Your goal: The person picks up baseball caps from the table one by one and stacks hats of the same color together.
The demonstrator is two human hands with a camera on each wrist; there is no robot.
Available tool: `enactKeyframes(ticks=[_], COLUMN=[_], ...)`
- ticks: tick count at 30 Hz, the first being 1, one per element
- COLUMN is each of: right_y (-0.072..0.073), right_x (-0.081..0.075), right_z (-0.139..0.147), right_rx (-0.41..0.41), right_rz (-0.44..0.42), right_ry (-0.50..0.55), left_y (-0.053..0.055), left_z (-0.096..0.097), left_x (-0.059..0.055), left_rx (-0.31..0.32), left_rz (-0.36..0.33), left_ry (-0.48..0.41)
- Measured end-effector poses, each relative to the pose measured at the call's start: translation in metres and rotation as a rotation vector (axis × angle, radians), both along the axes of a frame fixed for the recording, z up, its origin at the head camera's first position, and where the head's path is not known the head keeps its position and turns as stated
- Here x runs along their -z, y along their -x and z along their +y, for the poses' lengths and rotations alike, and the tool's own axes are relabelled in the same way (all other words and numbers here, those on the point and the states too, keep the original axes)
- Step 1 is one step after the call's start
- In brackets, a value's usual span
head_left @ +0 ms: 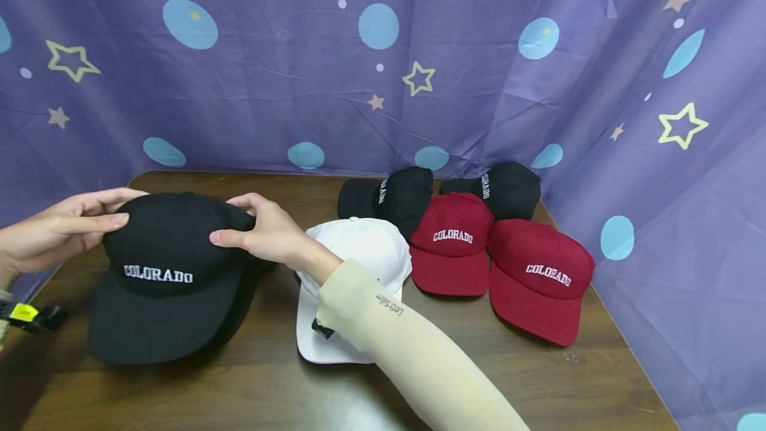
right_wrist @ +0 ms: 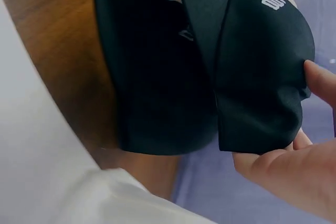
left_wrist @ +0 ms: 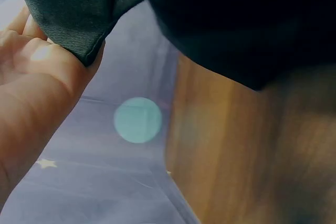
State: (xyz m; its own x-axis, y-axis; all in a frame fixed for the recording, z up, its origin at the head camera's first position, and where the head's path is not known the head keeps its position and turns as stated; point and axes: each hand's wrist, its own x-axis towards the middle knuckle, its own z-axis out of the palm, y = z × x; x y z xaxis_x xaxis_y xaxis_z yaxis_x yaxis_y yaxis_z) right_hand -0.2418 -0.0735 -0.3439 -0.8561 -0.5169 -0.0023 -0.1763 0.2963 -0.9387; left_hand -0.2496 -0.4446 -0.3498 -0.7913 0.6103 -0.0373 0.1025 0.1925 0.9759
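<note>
A black baseball cap [head_left: 176,235] with white COLORADO lettering is held by both hands at the left of the table, its brim towards me. On its left side my left hand [head_left: 66,228] grips it, thumb on the front. My right hand [head_left: 266,231] pinches its right side between thumb and fingers. Just below it lies another black cap [right_wrist: 152,93], mostly hidden in the head view but plain in the right wrist view. A white cap [head_left: 359,251] rests under my right forearm, partly covered by the sleeve.
Two red caps [head_left: 541,258] with white lettering lie at the right. Behind them are two more black caps [head_left: 509,191], brims to the left. The wooden table [head_left: 287,398] meets a purple star-patterned curtain [head_left: 335,118] at the back and sides.
</note>
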Motion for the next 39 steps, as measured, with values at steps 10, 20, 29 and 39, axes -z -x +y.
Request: enactKeyframes(ticks=[10,20,29,39], right_y=[-0.001,-0.001,-0.005,-0.011], right_x=[0.028,0.038,0.037,0.037], right_z=[-0.010,-0.015,-0.020,-0.026], right_rx=[0.057,0.086,0.153,0.227], right_rz=[-0.042,-0.029,0.013,0.013], right_ry=[-0.058,-0.153,-0.240,-0.291], left_y=[0.002,0.005,0.003,-0.002], left_z=[0.004,0.001,0.004,0.010], left_x=[0.028,0.050,0.056,0.059], left_rx=[0.018,-0.037,-0.131,-0.197], left_rz=[-0.118,-0.109,-0.023,0.015], left_ry=[-0.075,0.039,0.230,0.298])
